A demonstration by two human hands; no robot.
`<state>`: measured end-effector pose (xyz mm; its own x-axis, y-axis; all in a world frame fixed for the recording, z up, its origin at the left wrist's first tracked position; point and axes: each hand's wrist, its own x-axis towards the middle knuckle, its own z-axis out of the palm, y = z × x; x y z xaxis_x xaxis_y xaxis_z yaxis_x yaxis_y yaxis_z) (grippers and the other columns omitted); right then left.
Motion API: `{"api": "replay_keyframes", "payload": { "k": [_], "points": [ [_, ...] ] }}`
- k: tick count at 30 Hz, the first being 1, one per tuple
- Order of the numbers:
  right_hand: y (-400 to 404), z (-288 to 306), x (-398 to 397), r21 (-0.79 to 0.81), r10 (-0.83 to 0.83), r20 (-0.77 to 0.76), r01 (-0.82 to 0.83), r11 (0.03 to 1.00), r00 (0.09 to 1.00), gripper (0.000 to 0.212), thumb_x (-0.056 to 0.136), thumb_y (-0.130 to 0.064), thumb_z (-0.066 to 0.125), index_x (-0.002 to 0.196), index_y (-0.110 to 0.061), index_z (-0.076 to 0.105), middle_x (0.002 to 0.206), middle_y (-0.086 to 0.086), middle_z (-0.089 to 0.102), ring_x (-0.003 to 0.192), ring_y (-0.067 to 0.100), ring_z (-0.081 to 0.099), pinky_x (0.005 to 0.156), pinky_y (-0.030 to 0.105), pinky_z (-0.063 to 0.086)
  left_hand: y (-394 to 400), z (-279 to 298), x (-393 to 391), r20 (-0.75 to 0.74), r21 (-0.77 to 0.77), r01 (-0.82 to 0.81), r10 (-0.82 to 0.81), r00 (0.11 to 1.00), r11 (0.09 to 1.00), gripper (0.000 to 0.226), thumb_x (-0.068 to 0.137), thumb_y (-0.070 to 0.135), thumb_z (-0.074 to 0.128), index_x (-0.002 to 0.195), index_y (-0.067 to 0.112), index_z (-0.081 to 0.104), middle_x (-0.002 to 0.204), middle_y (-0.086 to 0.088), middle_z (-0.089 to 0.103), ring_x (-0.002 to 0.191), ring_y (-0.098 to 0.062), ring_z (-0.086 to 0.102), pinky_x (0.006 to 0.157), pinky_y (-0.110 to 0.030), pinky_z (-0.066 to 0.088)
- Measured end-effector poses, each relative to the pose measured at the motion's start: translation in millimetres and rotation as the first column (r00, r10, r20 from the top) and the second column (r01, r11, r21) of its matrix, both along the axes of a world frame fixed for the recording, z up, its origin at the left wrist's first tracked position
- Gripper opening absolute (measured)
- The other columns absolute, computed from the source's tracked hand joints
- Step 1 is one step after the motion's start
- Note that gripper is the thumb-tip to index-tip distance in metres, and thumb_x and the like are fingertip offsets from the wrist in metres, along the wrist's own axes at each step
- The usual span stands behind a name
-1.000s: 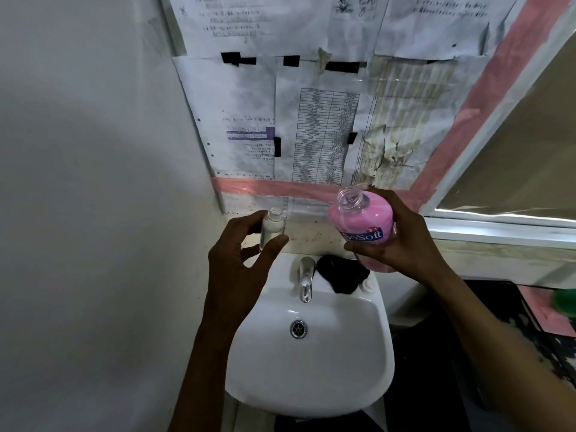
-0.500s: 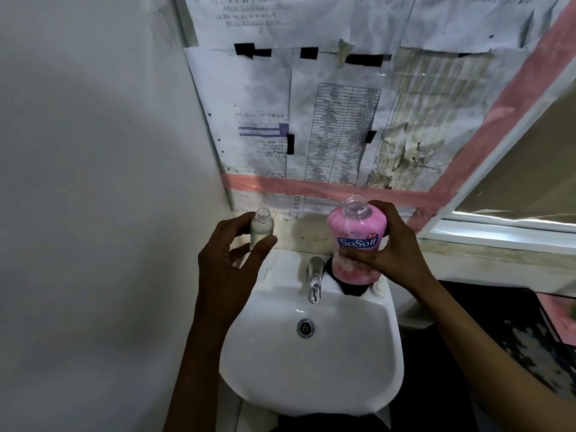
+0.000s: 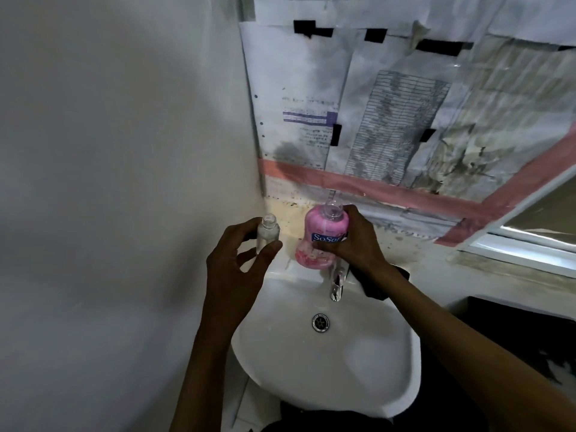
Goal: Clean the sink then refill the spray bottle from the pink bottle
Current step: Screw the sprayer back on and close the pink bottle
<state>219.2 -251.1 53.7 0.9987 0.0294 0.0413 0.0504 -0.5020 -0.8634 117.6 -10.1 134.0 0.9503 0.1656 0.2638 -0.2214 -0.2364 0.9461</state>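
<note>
My left hand [image 3: 237, 263] has the small clear spray bottle [image 3: 267, 233] pinched between thumb and fingertips, fingers curled loosely around its lower body, and it stands upright with its neck open and no cap on it. It sits up above the back left corner of the sink [image 3: 327, 363], close to the wall. My right hand [image 3: 358, 244] is wrapped firmly around the pink bottle [image 3: 322, 236], fingers across the blue label, and that bottle is roughly upright too, leaning a touch, its clear mouth uncapped at the top. It hangs over the back rim of the sink, just behind the tap [image 3: 337, 283], and just beside the spray bottle without touching it. Pink liquid fills most of it. The tap's chrome spout points down into the sink, and the drain [image 3: 320, 322] lies in the bowl right below it. The bowl looks white and bare. A dark cloth [image 3: 378, 283] is bunched on the sink's back ledge to the right of the tap, partly hidden under my right wrist. Stained papers [image 3: 389, 126] are taped up on the wall behind the sink.
</note>
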Motion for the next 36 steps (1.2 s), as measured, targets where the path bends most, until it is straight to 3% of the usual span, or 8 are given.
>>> {"api": "replay_keyframes", "payload": {
  "k": [5,15,23,26,29,33,36],
  "points": [
    [5.2,-34.3,19.6,-0.175,0.104,-0.055,-0.112,0.978,0.993,0.082,0.06,-0.042,0.096,0.127,-0.021,0.053,0.121,-0.002,0.066,0.109,0.019,0.064,0.091,0.035,0.052,1.3,-4.4,1.0,-0.042,-0.045,-0.013,0.011,0.999,0.999,0.039,0.085,0.024,0.077,0.118,0.04,0.063,0.118,0.018,0.066,0.115,0.0,0.061,0.084,-0.011,0.052],
    [3.6,-52.6,42.4,-0.266,0.303,-0.152,-0.334,0.904,0.941,0.079,0.063,-0.016,0.095,0.13,-0.009,0.052,0.127,0.008,0.063,0.118,0.029,0.06,0.1,0.048,0.049,3.2,-12.8,4.2,-0.091,-0.073,-0.019,0.012,0.996,0.997,0.04,0.085,0.02,0.078,0.119,0.034,0.064,0.119,0.015,0.067,0.115,-0.002,0.062,0.085,-0.013,0.053],
    [2.7,-64.4,30.4,-0.226,0.07,-0.075,-0.086,0.97,0.995,0.081,0.07,-0.022,0.091,0.138,-0.007,0.05,0.134,0.013,0.058,0.124,0.032,0.056,0.104,0.044,0.046,0.7,-15.4,7.7,-0.093,-0.076,-0.008,0.001,0.996,0.997,0.038,0.085,0.022,0.077,0.117,0.038,0.064,0.118,0.018,0.066,0.114,0.0,0.062,0.084,-0.01,0.051],
    [7.8,-68.4,22.2,-0.138,-0.024,-0.082,0.013,0.99,0.996,0.079,0.067,-0.018,0.093,0.132,-0.005,0.049,0.127,0.007,0.059,0.117,0.03,0.06,0.099,0.042,0.05,1.3,-16.8,9.1,-0.095,-0.071,-0.005,-0.002,0.996,0.997,0.038,0.083,0.03,0.075,0.118,0.036,0.063,0.118,0.02,0.066,0.114,0.001,0.062,0.086,-0.012,0.052],
    [8.7,-73.6,16.7,-0.062,-0.055,-0.074,0.05,0.997,0.996,0.073,0.066,-0.012,0.092,0.127,-0.002,0.053,0.121,0.004,0.061,0.112,0.026,0.063,0.096,0.043,0.053,2.0,-19.3,10.3,-0.1,-0.077,-0.01,0.002,0.995,0.997,0.037,0.085,0.025,0.076,0.117,0.039,0.063,0.118,0.019,0.066,0.114,0.0,0.062,0.087,-0.015,0.054],
    [9.2,-77.3,3.1,-0.108,-0.16,-0.086,0.15,0.983,0.983,0.079,0.069,-0.018,0.089,0.132,-0.002,0.044,0.124,0.008,0.05,0.112,0.025,0.055,0.095,0.035,0.049,4.6,-23.2,9.2,-0.1,-0.089,-0.018,0.009,0.995,0.996,0.038,0.086,0.02,0.077,0.114,0.042,0.063,0.117,0.02,0.066,0.112,0.0,0.063,0.087,-0.015,0.054],
    [9.8,-86.0,-22.1,-0.227,-0.257,0.021,0.255,0.94,0.966,0.077,0.08,-0.027,0.073,0.141,0.005,0.038,0.133,0.02,0.044,0.12,0.034,0.05,0.104,0.045,0.046,7.3,-27.8,8.2,-0.1,-0.123,-0.031,0.019,0.995,0.992,0.038,0.086,0.021,0.077,0.114,0.044,0.064,0.116,0.019,0.067,0.113,-0.001,0.063,0.088,-0.016,0.054]
  ]
}}
